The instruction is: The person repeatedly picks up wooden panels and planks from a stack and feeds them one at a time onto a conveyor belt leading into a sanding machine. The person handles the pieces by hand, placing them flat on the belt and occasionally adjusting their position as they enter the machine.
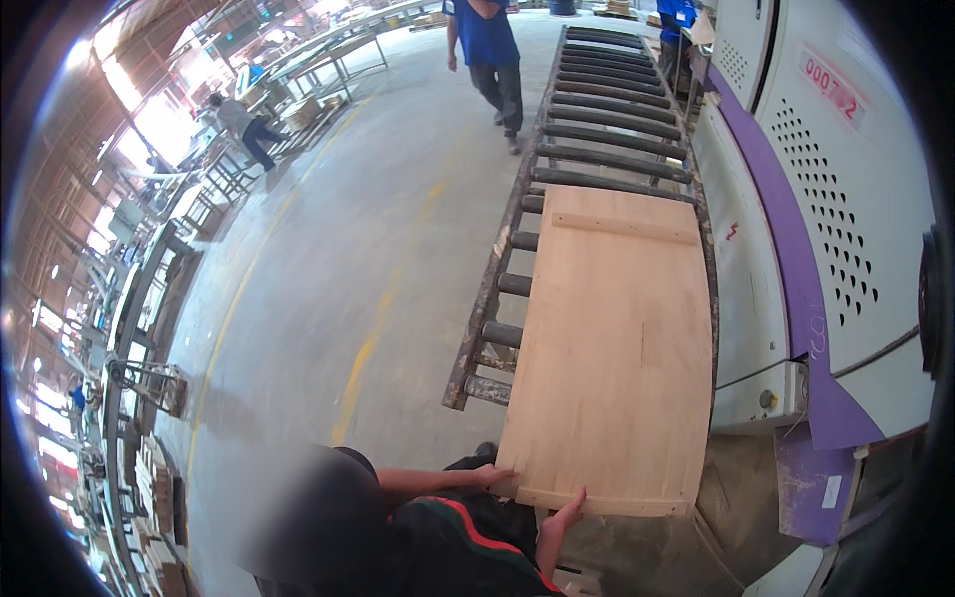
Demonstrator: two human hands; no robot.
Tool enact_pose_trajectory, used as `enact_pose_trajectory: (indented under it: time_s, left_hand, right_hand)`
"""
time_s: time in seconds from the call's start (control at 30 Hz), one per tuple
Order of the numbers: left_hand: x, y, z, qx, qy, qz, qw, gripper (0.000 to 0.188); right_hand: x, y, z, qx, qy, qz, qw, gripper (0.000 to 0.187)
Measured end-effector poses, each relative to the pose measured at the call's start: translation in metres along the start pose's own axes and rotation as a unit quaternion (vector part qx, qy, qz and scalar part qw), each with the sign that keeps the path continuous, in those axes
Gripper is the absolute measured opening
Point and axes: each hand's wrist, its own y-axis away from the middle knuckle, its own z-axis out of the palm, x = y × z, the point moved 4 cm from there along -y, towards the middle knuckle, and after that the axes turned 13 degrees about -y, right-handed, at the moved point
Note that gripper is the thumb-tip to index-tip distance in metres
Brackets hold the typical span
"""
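Neither of my own hands shows here. A person in a dark cap and a black shirt with red and green stripes leans in at the bottom, close to me. That person's hands (493, 477) grip the near end of a long, pale wooden panel (617, 368), one at its left corner and the other on the near edge. The panel lies lengthwise on a roller conveyor (607, 129), its near end reaching past the rollers. A narrow wooden batten (624, 229) crosses the panel near its far end, and another strip (607, 500) runs along the near edge.
A large light-grey machine (776, 189) with purple trim lines the conveyor's right side. Another person in a blue shirt (487, 45) stands on the floor left of the conveyor's far part. Yellow lines (373, 343) mark the concrete floor; racks and timber stacks (149, 488) stand far left.
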Motion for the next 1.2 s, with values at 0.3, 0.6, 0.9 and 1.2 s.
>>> enact_pose_trajectory:
  time_s: [0.3, 0.6, 0.9, 1.2]
  left_hand:
    - [0.089, 0.048, -0.087, -0.063, -0.277, 0.003, 0.959, 0.058]
    - [0.324, 0.013, -0.256, 0.388, -0.329, 0.466, 0.724, 0.041]
    - [0.507, -0.071, -0.364, 0.519, -0.442, 0.366, 0.633, 0.075]
    - [0.517, -0.096, -0.352, 0.532, -0.458, 0.349, 0.621, 0.059]
  right_hand:
    - [0.035, -0.033, -0.022, 0.092, 0.057, -0.103, 0.989, 0.060]
    - [0.070, 0.010, -0.068, 0.072, 0.149, -0.163, 0.973, 0.038]
    - [0.091, 0.013, -0.135, 0.108, 0.242, -0.098, 0.959, 0.036]
    - [0.089, 0.008, -0.143, 0.164, 0.206, -0.070, 0.962, 0.042]
